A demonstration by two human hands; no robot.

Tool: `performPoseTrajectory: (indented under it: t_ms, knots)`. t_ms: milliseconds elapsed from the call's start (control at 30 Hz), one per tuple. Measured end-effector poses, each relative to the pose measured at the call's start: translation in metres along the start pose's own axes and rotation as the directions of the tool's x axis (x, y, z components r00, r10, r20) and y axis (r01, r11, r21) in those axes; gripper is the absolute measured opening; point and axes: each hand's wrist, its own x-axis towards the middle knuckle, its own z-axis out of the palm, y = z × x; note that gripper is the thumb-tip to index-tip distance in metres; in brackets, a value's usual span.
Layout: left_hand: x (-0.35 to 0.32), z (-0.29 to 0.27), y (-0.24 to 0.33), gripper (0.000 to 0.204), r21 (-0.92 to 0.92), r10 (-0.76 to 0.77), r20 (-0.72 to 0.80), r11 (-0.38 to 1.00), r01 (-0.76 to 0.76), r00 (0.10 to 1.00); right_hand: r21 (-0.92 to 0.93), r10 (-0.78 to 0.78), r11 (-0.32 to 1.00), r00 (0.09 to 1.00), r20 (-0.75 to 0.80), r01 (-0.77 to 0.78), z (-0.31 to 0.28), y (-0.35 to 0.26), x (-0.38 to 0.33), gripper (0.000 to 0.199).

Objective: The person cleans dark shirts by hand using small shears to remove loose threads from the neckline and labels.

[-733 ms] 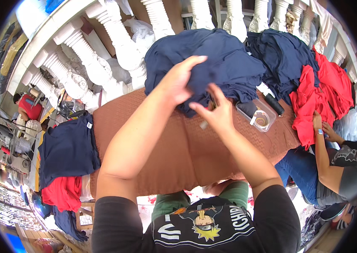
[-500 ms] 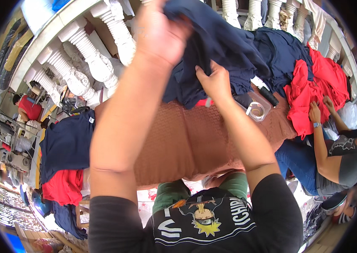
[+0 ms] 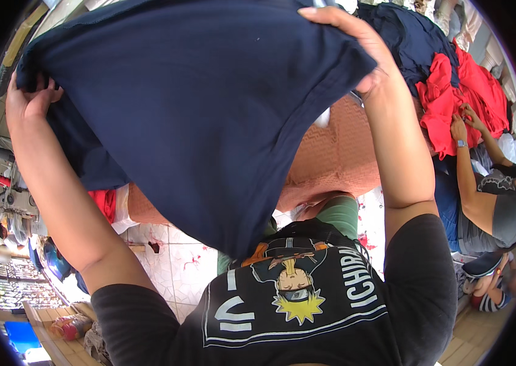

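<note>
A large navy garment (image 3: 191,104) is spread wide in the air in front of me, its lower part hanging down to my lap. At its far left corner my left hand (image 3: 33,100) has its fingers curled round the fabric. My right hand (image 3: 358,46) grips the opposite edge, the thumb extended along the top and the other fingers partly hidden by the cloth. A brown textured cover (image 3: 337,143) shows beneath the garment, which hides most of that surface.
A navy cloth pile (image 3: 407,39) and red garments (image 3: 462,100) lie at the right. A co-worker's hands (image 3: 462,122) touch the red fabric. More red cloth (image 3: 103,204) is at the left. Below is a tiled floor (image 3: 178,262).
The navy garment has gone from bunched up over the far side to stretched out before me. My left hand has swung far left; my right hand has moved up and right.
</note>
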Motion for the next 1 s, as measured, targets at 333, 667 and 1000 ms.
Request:
performPoseTrajectory:
  t_ms: [333, 667, 1000]
  knots:
    - [0.073, 0.077, -0.077, 0.025, -0.083, 0.077, 0.545, 0.996, -0.038, 0.835, -0.077, -0.176, 0.983, 0.969, -0.172, 0.165, 0.010, 0.033, -0.064, 0.028]
    - [-0.069, 0.088, -0.398, 0.045, 0.495, -0.471, 0.865, 0.747, -0.444, 0.173, -0.363, 0.239, 0.784, 0.784, -0.572, -0.504, -0.168, 0.141, -0.098, 0.020]
    - [-0.246, -0.130, -0.342, 0.026, 0.306, -0.307, 0.942, 0.633, -0.711, 0.133, -0.553, 0.042, 0.678, 0.776, -0.629, -0.485, -0.180, 0.139, -0.115, 0.031]
